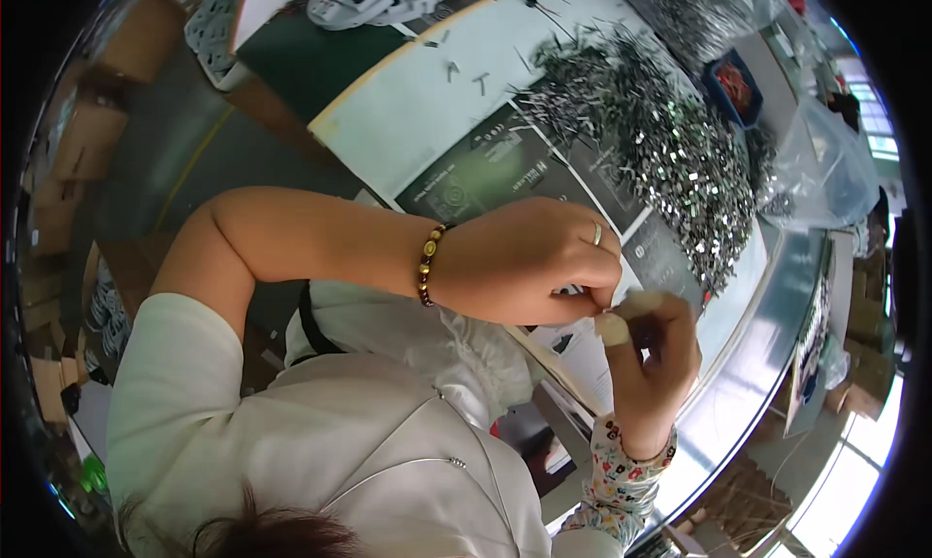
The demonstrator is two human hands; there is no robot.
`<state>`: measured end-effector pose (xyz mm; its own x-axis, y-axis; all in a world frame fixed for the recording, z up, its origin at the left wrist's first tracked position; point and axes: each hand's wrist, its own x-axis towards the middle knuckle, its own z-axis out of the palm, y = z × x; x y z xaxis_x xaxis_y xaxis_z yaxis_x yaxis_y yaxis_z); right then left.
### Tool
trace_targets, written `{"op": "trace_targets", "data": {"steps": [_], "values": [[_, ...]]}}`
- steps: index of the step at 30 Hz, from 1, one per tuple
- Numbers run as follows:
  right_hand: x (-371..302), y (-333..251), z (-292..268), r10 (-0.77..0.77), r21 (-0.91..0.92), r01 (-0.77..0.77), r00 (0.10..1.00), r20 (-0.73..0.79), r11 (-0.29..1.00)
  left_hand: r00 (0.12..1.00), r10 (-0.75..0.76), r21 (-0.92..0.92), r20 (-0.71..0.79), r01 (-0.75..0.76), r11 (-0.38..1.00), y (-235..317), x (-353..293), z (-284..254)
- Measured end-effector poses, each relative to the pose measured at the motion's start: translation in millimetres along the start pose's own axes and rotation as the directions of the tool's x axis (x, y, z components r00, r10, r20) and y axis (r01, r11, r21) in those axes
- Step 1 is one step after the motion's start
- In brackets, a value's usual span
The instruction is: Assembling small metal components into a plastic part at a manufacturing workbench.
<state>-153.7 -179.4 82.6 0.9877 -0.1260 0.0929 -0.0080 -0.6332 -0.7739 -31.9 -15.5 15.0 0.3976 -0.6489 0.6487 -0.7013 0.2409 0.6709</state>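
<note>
My left hand (534,262), with a ring and a beaded bracelet, is bent with its fingers curled in a pinch over the near part of the table. My right hand (660,364) comes up from a floral sleeve, its thumb and index finger wearing pale covers and pinched together. The fingertips of both hands meet, and whatever they hold there is too small or hidden to make out. Just beyond them lies a big heap of small shiny metal pieces (670,160), partly over dark printed sheets (485,169) on the white tabletop (388,111).
A blue bin (718,82) with reddish contents stands behind the heap, beside a clear plastic bag (825,169). Grey-white parts (359,0) lie in a pile at the far edge. Several loose metal pieces dot the tabletop. Cardboard boxes (92,140) are stacked at the left.
</note>
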Motion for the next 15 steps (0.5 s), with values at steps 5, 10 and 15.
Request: {"op": "trace_targets", "data": {"steps": [5,10,15], "values": [[-8.0,6.8,-1.5,-0.092,0.056,0.086,0.990,0.107,0.995,0.977,-0.076,-0.137,0.201,0.105,0.985,-1.4,-9.7,-9.9],[-27.6,26.4,10.2,-0.248,-0.074,0.242,0.966,-0.072,0.967,0.988,-0.021,0.076,0.151,0.009,0.997,-11.0,-12.4,2.7],[-45.5,39.2,31.6,-0.239,-0.165,0.246,0.969,0.064,0.955,0.982,-0.109,0.167,0.157,0.082,0.982,-19.9,-21.1,16.5]]}}
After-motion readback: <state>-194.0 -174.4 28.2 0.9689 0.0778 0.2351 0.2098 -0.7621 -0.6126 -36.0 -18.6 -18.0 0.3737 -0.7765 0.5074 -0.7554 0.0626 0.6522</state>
